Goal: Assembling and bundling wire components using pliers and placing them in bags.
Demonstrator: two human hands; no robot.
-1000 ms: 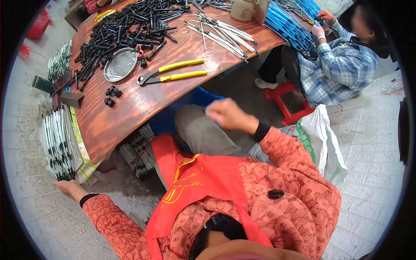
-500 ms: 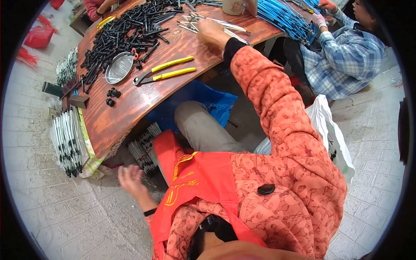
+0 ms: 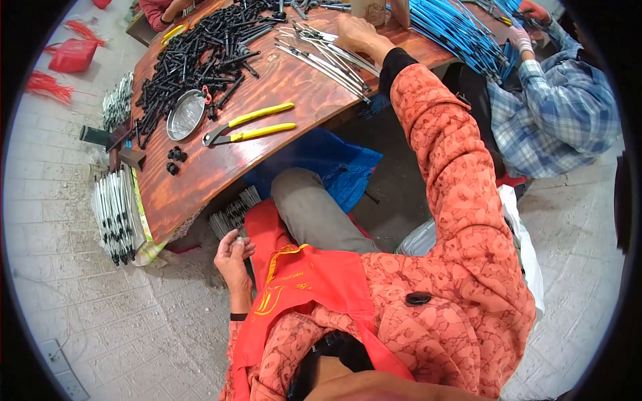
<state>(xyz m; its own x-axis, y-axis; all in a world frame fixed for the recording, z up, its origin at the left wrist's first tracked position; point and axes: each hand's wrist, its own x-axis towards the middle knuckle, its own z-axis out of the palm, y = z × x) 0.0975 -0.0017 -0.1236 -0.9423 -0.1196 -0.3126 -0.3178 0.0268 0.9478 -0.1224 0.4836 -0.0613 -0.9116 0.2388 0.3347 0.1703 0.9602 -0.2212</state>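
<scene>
My right hand [image 3: 361,35] reaches far across the table, at the far end of a loose bunch of white rods [image 3: 328,65], just in front of a beige cup [image 3: 369,10]. Its fingertips point away from me and are hidden, so I cannot see whether they grip anything. Off the table's near left edge, my left hand [image 3: 234,266] is raised beside the red apron [image 3: 294,277]. Its fingers are curled in toward the thumb. A tiny pale spot shows at the fingertips, too small to name.
Pincers with yellow handles [image 3: 251,123], a round metal-rimmed strainer [image 3: 186,115] and a heap of black plastic parts [image 3: 194,60] lie on the wooden table [image 3: 174,200]. Bundled white rods [image 3: 114,214] stand at left. Across from me, a person in plaid [image 3: 555,113] handles blue rods [image 3: 448,33].
My right hand has moved right and farther away, off the white rods toward the cup. The left hand has come closer to the apron, its fingers now curled. The view has shifted slightly.
</scene>
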